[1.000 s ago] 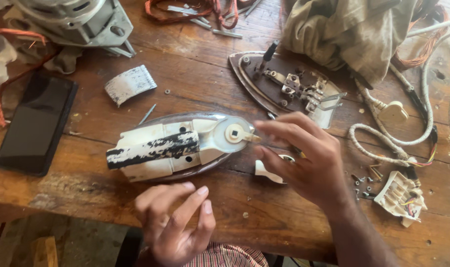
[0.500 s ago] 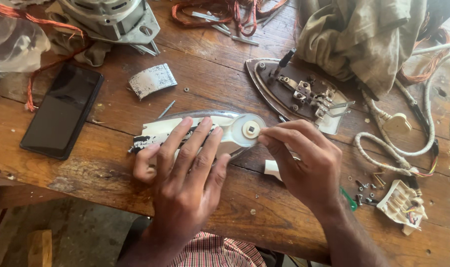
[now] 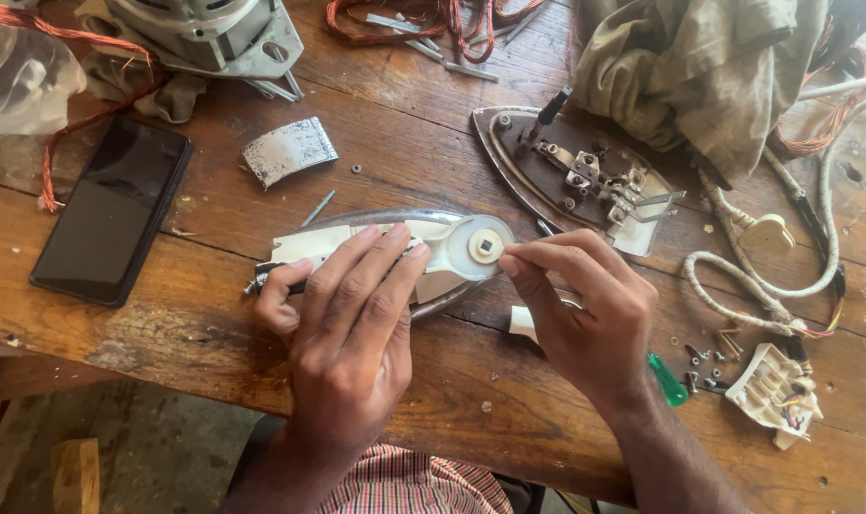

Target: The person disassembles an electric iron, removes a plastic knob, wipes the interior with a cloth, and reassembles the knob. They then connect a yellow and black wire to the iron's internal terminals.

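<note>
The left hand (image 3: 352, 324) lies flat with fingers spread over the white iron body (image 3: 395, 257), pressing it onto the wooden table (image 3: 214, 314). Just right of the iron body, the right hand (image 3: 585, 314) pinches at the rim of its round dial (image 3: 483, 247). Left of the iron lies a black phone (image 3: 114, 209). Beyond it, up right, sits a bare soleplate (image 3: 566, 171).
</note>
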